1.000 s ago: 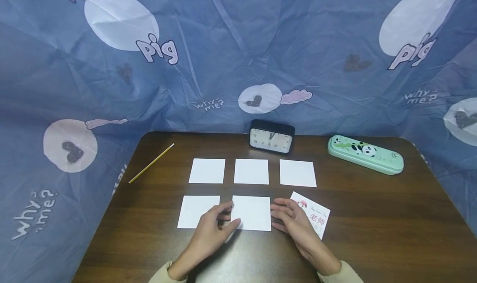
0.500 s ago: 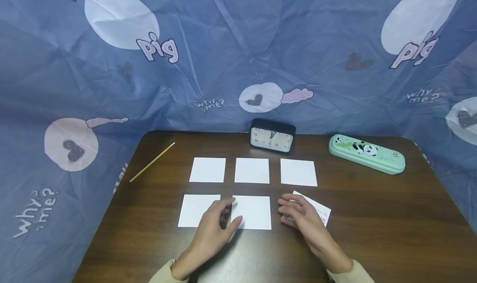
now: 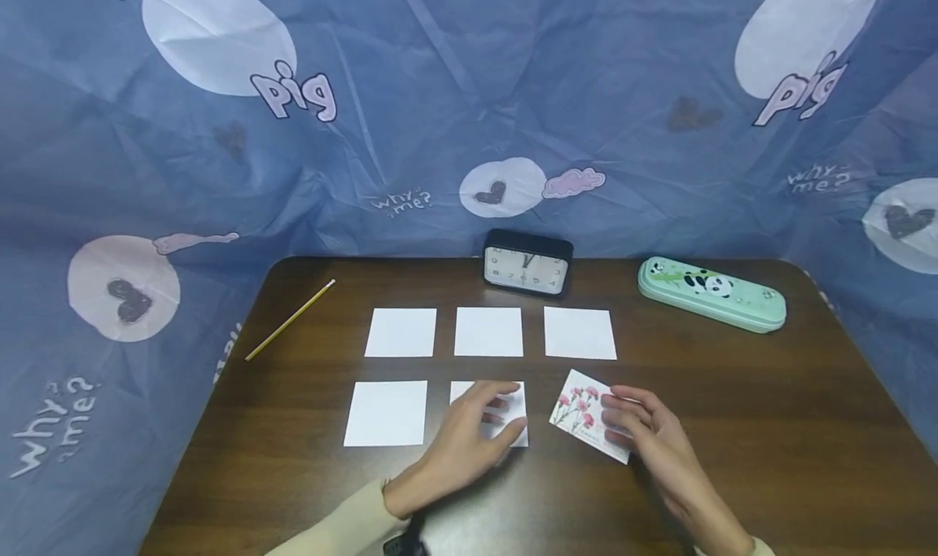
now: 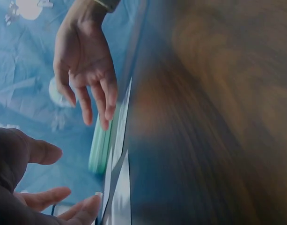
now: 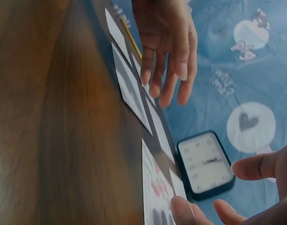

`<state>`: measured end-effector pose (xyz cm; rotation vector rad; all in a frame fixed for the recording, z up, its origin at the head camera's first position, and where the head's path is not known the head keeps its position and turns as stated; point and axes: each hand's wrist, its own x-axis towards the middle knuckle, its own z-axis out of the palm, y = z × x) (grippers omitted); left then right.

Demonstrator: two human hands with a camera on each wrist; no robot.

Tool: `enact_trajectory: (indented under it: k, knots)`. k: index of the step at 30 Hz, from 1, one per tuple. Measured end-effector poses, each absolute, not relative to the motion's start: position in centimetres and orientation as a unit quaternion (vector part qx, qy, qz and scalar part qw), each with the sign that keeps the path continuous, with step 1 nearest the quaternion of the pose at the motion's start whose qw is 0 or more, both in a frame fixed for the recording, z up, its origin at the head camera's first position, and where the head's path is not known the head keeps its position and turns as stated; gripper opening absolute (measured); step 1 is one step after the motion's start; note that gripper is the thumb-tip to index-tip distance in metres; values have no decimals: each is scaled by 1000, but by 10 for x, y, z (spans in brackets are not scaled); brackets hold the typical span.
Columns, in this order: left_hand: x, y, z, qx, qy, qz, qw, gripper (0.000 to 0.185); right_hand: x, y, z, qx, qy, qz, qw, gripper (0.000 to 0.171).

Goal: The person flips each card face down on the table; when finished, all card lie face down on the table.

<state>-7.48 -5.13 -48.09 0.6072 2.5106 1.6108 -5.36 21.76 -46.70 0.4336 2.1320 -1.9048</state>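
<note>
The right hand had its fingertips lying lightly curled on the near right part of the white rectangular card printed with pink flowers, touching rather than pinching it as far as the head view showed; the right wrist view caught only 3 fingertips hovering at the card's edge, so whether the thumb was tucked under could not be told. That flowered card lay face up on the dark brown wooden table, turned askew, its long axis running from far left to near right, and it sat directly under and just left of those fingers, in the right slot of the near row. The left hand rested with fingers relaxed and slightly spread on the plain white middle card of the near row, just beside the flowered one, so the right hand was plainly the nearer of the 2. Further out, 1 more blank white card lay at the near left, 3 blank white cards formed the far row, then the black rectangular alarm clock, the mint-green panda pencil case at far right, and the yellow pencil at far left.
</note>
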Motion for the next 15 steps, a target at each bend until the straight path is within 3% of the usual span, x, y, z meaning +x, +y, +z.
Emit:
enact_trajectory:
  k: [5,15]
  knots:
    - [-80,-27,-480,220,808,536,105,49,-46,236,-469,163,735,-647,124,51]
    - [-91,10,-482,200,813,529,141,54,-30,255,-480,179,727,-655,101,54]
